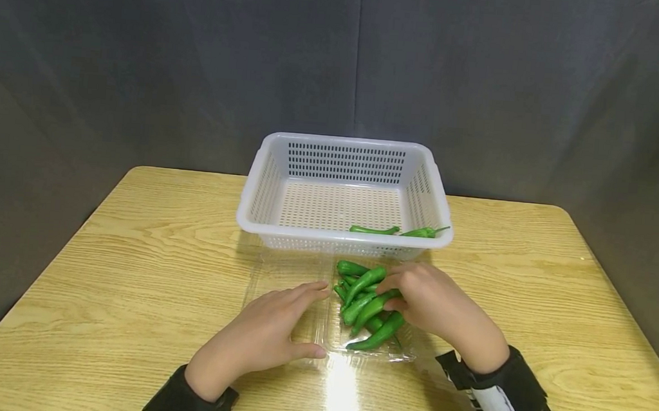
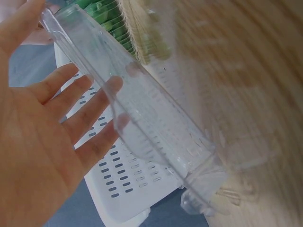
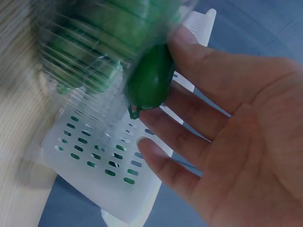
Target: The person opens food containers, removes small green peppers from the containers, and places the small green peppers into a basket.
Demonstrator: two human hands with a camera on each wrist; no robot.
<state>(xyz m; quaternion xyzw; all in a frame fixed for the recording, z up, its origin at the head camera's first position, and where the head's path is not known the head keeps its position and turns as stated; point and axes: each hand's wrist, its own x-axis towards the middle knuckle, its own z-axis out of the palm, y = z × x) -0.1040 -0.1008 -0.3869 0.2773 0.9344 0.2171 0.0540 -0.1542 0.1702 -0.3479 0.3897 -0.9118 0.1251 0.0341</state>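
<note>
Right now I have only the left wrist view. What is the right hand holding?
Observer: The right wrist view shows the right hand pinching a pepper.
Operator: Is anything inside the basket?
Observer: Yes, the head view shows two more peppers along its near side; the front wall could hide others.
Operator: Does the person wear anything on the right wrist?
Observer: Yes, a black band with a white patch.

Left hand [image 1: 264, 329] points to two o'clock, fingers [image 2: 87, 109] spread. Right hand [image 1: 423, 297] points to ten o'clock, thumb [image 3: 213, 68] and fingers pinching.
</note>
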